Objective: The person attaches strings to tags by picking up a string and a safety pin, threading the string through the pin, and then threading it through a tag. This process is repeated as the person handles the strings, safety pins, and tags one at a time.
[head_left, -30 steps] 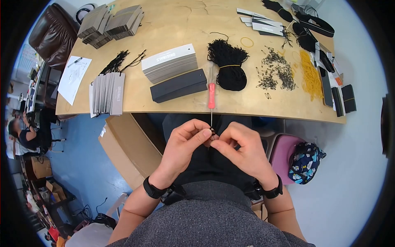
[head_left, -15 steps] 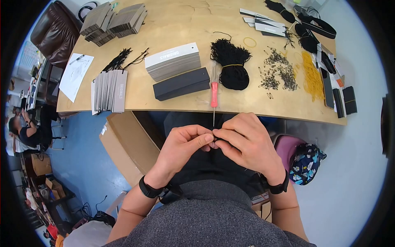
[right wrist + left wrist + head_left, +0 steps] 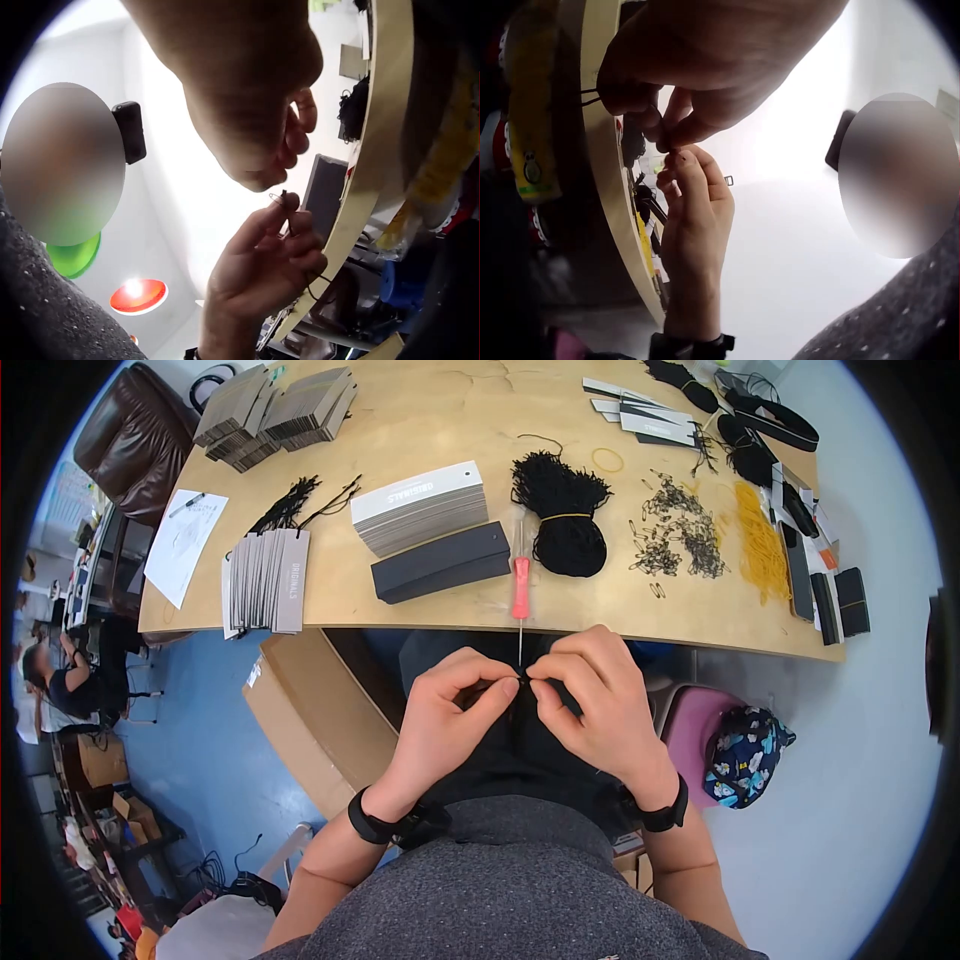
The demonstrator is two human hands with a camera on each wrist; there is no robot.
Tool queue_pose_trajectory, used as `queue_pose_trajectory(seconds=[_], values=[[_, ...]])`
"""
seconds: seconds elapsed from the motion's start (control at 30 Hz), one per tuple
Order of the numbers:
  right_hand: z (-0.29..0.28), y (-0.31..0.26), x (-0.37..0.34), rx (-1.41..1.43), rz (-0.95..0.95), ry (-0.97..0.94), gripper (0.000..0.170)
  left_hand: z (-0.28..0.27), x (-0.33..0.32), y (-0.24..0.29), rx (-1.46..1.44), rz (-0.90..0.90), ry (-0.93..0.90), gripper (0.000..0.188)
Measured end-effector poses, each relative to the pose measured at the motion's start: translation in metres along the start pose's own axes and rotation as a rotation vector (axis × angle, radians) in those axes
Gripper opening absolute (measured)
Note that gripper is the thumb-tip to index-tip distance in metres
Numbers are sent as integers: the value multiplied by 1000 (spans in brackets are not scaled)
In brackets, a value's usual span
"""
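Over my lap, in front of the table edge, my left hand [image 3: 455, 705] pinches a black cord [image 3: 319, 279] between thumb and index finger. A small pin-like wire loop [image 3: 275, 198] sticks out at its fingertips in the right wrist view. The cord also shows past the left hand [image 3: 712, 64] in the left wrist view. My right hand [image 3: 595, 705] is close opposite, its fingers bent and its thumb near the index finger. Its fingertips are right at the left ones; I cannot tell whether they pinch anything.
A red-handled screwdriver-like tool [image 3: 520, 590] points over the table edge. Behind are a grey tag stack [image 3: 415, 510], a dark box-shaped stack [image 3: 440, 563], a black cord bundle [image 3: 565, 520], safety pins [image 3: 680, 530] and yellow bands [image 3: 760, 545]. Corded tags [image 3: 265, 580] lie left; below stands a cardboard box [image 3: 310, 720].
At half a second ago the right fingers came up against the left ones and overlapped the cord. Now the hands have drawn slightly apart, and the right fingers have spread a little from the thumb.
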State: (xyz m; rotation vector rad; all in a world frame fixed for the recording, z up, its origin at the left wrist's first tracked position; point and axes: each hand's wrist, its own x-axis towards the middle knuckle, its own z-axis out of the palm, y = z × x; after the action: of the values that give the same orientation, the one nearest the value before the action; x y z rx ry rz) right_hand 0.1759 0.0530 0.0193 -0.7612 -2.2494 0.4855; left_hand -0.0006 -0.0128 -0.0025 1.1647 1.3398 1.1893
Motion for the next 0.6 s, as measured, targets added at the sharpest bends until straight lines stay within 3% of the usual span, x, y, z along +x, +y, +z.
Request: queue_pose_trajectory(seconds=[0.2,0.53,0.6], values=[[2,-2,-3,-1,-31,50,22,1,1,1,-114,-43,8,6],[13,0,-4,-82,-23,68,21,-2,-1,0,-21,-11,0,11],[14,1,-3,-60,-10,86,21,-2,0,-1,-95,-74,-24,13]])
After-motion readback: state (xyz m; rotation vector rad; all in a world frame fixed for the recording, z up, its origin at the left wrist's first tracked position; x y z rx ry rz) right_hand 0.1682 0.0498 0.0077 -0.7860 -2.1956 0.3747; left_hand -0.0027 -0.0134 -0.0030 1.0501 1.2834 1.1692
